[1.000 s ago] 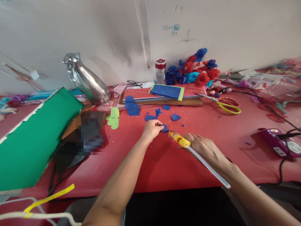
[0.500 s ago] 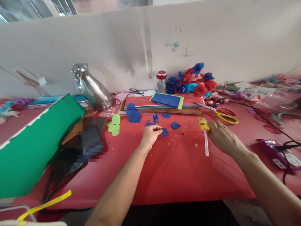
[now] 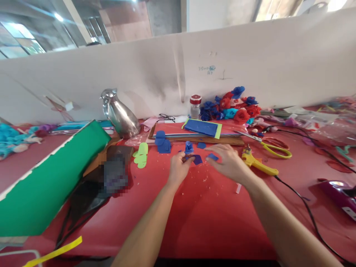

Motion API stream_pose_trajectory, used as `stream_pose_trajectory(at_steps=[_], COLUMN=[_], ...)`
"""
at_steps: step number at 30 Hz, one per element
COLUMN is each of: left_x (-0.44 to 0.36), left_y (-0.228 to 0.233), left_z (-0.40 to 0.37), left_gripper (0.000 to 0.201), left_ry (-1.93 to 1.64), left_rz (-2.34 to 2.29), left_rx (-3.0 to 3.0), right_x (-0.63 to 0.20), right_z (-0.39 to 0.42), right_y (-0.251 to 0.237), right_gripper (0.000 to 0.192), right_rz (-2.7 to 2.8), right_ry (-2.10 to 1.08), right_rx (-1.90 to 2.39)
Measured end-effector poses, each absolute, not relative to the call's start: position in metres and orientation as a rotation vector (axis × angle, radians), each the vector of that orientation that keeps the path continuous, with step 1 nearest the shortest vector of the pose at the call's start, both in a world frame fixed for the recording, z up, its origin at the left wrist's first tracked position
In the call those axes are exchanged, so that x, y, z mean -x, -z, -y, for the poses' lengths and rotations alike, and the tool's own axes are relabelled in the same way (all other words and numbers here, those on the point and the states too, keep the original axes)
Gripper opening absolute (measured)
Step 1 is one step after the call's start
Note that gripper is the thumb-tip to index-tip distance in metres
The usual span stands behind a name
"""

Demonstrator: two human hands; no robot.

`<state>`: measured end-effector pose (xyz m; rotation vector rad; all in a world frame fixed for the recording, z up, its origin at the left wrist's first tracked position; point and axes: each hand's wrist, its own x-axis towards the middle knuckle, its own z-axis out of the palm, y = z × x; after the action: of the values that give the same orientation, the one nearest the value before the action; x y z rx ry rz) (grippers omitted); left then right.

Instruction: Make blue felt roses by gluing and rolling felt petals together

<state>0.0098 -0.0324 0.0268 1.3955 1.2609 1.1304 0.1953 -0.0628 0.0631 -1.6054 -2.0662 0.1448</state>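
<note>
My left hand (image 3: 180,168) is closed in a pinch, its fingertips at the edge of a dark blue paper piece (image 3: 197,160). Just beyond those fingers is a small rolled blue paper flower (image 3: 189,147); whether they also touch it I cannot tell. My right hand (image 3: 229,162) hovers with fingers apart, close to another blue paper piece (image 3: 212,157) on the red table. To its right lies a yellow glue gun (image 3: 257,163) with its cord trailing toward me. A short clear glue stick (image 3: 238,188) shows below the right wrist.
Beyond the hands are stacked paper sheets (image 3: 178,130), blue cutouts (image 3: 162,142), green cutouts (image 3: 141,155), scissors (image 3: 274,146), a lidded jar (image 3: 195,105) and paper roses (image 3: 236,107). A metal jug (image 3: 122,116) and green board (image 3: 52,178) stand left; a purple power strip (image 3: 338,194) lies right.
My right hand has let go of the glue gun, now lying on the table, and moved left toward the blue pieces. My left hand stays pinched. The view has tilted up.
</note>
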Motion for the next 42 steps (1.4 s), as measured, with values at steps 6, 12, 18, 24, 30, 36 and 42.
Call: stream_pose_trajectory(at_steps=[6, 12, 18, 24, 30, 36, 42], left_x=[-0.009, -0.010, -0.012, -0.015, -0.023, -0.028, -0.029], left_y=[-0.022, -0.025, -0.024, -0.015, -0.014, -0.019, -0.022], left_z=[0.031, 0.036, 0.037, 0.037, 0.042, 0.044, 0.044], left_gripper=[0.009, 0.023, 0.033, 0.032, 0.037, 0.036, 0.036], left_ry=[-1.096, -1.135, -1.256, -1.225, -1.165, -1.174, -1.165], left_rz=[-1.228, -1.201, -1.019, -0.966, -0.916, -0.859, -0.850], left_rx=[-1.558, -1.461, -1.263, -1.129, -0.983, -0.874, -0.901], right_x=[-0.160, -0.179, -0.188, -0.182, -0.168, -0.160, -0.157], right_z=[0.047, 0.049, 0.044, 0.046, 0.053, 0.056, 0.058], right_y=[-0.066, -0.063, -0.049, -0.048, -0.053, -0.055, -0.062], right_gripper=[0.022, 0.025, 0.032, 0.032, 0.030, 0.028, 0.027], right_rz=[2.046, 1.633, 1.089, 0.865, 0.715, 0.639, 0.584], right_ry=[-0.544, -0.659, -0.972, -1.095, -1.151, -1.193, -1.229], right_rx=[1.685, 1.656, 1.452, 1.358, 1.256, 1.177, 1.140])
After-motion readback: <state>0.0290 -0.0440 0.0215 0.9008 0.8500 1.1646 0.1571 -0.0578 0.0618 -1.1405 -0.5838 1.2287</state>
